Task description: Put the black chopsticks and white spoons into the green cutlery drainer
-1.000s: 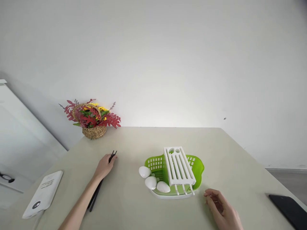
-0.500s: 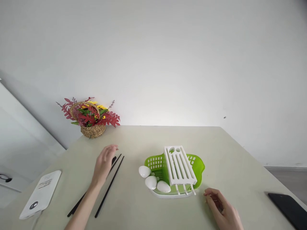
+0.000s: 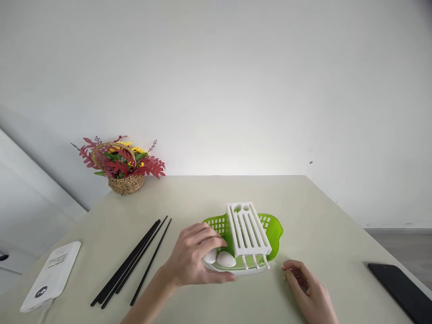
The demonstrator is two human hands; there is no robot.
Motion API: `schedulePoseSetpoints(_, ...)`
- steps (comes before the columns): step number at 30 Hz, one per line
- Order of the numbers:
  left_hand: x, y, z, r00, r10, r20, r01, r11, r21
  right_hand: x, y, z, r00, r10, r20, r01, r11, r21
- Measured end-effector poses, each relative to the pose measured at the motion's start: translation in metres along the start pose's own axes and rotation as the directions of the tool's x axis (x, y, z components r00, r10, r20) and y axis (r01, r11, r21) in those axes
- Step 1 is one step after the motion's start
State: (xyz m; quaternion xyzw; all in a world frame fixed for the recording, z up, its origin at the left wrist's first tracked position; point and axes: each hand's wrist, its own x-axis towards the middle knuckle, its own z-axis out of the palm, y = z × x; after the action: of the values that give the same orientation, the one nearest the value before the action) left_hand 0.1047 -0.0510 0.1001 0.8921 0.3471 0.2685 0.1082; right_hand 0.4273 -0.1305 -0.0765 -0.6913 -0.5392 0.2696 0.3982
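From the head view, the green-and-white rack [image 3: 276,234] sits mid-table, right of the black chopsticks [image 3: 126,263]. The left hand [image 3: 191,252] arches round its left end, thumb spread from fingers; gripping, I can't tell. The right hand [image 3: 310,290] rests near, loosely curled, its closure unclear.

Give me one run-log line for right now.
left hand: at left end of green basket, hold unclear | right hand: beside basket, fingers curled | black chopsticks: lying on table

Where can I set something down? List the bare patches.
Bare: the strip between the green basket and the wall; the patch beyond the right hand and black phone. Crowded: around the left hand and chopsticks.
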Motion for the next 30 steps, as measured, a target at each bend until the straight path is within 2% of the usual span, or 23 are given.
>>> schedulePoseSetpoints(3, 0.006, -0.004, 0.004, 0.990, 0.084, 0.114, -0.093, 0.992, 0.079, -0.001, -0.001, 0.000, 1.000, -0.004, -0.006, 0.004, 1.000, 0.014)
schedulePoseSetpoints(6, 0.008, -0.010, 0.008, 0.951, 0.274, 0.144, -0.296, 0.942, 0.159, -0.001, -0.003, 0.001, 1.000, -0.007, -0.006, 0.007, 1.000, 0.020)
schedulePoseSetpoints(8, 0.009, -0.015, 0.010, 0.907, 0.416, 0.063, -0.419, 0.883, 0.210, -0.001, -0.004, 0.001, 1.000, -0.001, -0.006, 0.001, 1.000, 0.022)
schedulePoseSetpoints(10, 0.012, -0.019, 0.012, 0.861, 0.505, -0.065, -0.479, 0.846, 0.235, -0.001, -0.005, 0.001, 1.000, 0.001, -0.005, -0.001, 1.000, 0.026)
schedulePoseSetpoints(13, 0.020, -0.024, 0.014, 0.818, 0.504, -0.277, -0.467, 0.863, 0.193, -0.001, -0.008, -0.001, 1.000, 0.002, -0.009, -0.002, 1.000, 0.031)
schedulePoseSetpoints(16, 0.031, -0.030, 0.014, 0.812, 0.388, -0.435, -0.388, 0.917, 0.094, -0.001, -0.012, -0.002, 1.000, -0.002, -0.010, 0.002, 0.999, 0.037)
schedulePoseSetpoints(18, 0.039, -0.033, 0.013, 0.802, 0.278, -0.528, -0.283, 0.956, 0.074, -0.001, -0.012, -0.002, 1.000, -0.007, -0.006, 0.007, 0.999, 0.042)
schedulePoseSetpoints(20, 0.048, -0.036, 0.009, 0.771, 0.138, -0.621, -0.124, 0.990, 0.066, 0.000, -0.012, -0.001, 1.000, -0.010, -0.012, 0.010, 0.999, 0.045)
schedulePoseSetpoints(21, 0.053, -0.038, 0.005, 0.741, 0.058, -0.669, -0.040, 0.998, 0.042, 0.000, -0.011, -0.001, 1.000, -0.011, -0.013, 0.011, 0.999, 0.044)
schedulePoseSetpoints(22, 0.058, -0.040, 0.001, 0.696, -0.029, -0.717, 0.037, 0.999, -0.004, 0.000, -0.010, -0.001, 1.000, -0.011, -0.011, 0.012, 0.999, 0.043)
schedulePoseSetpoints(23, 0.063, -0.043, -0.006, 0.630, -0.115, -0.768, 0.100, 0.993, -0.067, 0.000, -0.010, 0.000, 1.000, -0.011, -0.010, 0.012, 0.999, 0.043)
schedulePoseSetpoints(26, 0.071, -0.057, -0.035, 0.338, -0.343, -0.877, 0.193, 0.937, -0.292, -0.001, -0.008, 0.001, 1.000, 0.000, -0.014, 0.000, 0.999, 0.052)
schedulePoseSetpoints(27, 0.070, -0.063, -0.047, 0.266, -0.409, -0.873, 0.202, 0.909, -0.364, -0.002, -0.007, 0.001, 1.000, 0.005, -0.014, -0.004, 0.998, 0.056)
schedulePoseSetpoints(28, 0.067, -0.069, -0.059, 0.244, -0.478, -0.844, 0.212, 0.875, -0.434, -0.002, -0.007, 0.001, 1.000, 0.008, -0.010, -0.008, 0.998, 0.057)
schedulePoseSetpoints(29, 0.061, -0.075, -0.069, 0.276, -0.552, -0.787, 0.240, 0.832, -0.500, -0.002, -0.007, 0.001, 1.000, 0.010, -0.002, -0.009, 0.999, 0.053)
schedulePoseSetpoints(30, 0.053, -0.082, -0.078, 0.334, -0.615, -0.714, 0.290, 0.788, -0.543, -0.002, -0.006, 0.000, 1.000, 0.008, 0.008, -0.009, 0.999, 0.046)
